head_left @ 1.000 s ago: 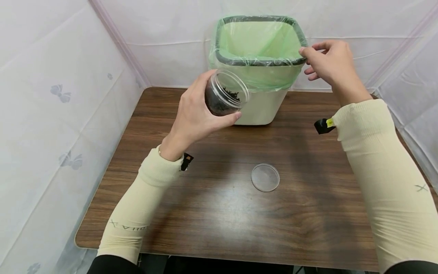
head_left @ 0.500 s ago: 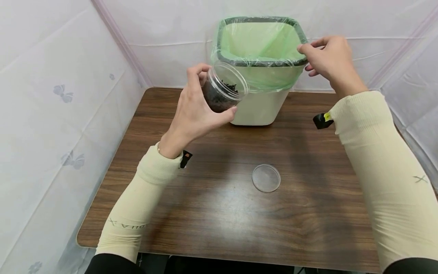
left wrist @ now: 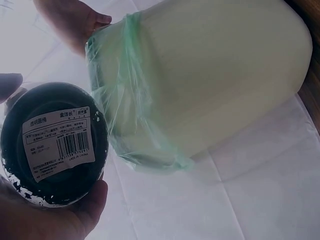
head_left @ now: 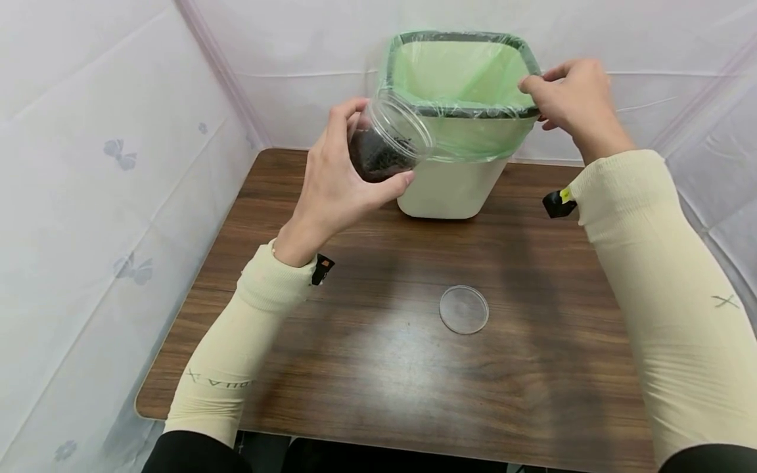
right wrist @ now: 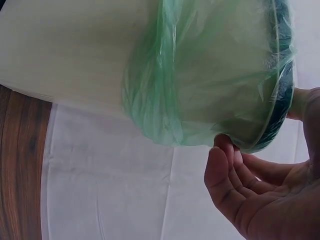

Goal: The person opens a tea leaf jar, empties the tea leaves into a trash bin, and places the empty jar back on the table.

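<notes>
Here, glossy wood-grain table (head_left: 378, 368) under lined bin (head_left: 454, 187), white sheeting (head_left: 296, 52) behind.

Got a dark wood-grain counter (head_left: 378, 368) with rounded corners on the left, and 1 clear round lid (head_left: 464, 309) lying on it, a bit right of the middle. White sheeting (head_left: 296, 39) hangs on 3 sides: left, far and right. On the left it's got faded grey bow-shaped prints (head_left: 133, 268), plus a pinkish strip (head_left: 217, 66) up the far-left corner.

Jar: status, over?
Left hand grips tilted jar, dark contents inside. Right hand holds bin rim. Lid off, on table. Nothing seen between jar and bin.
</notes>
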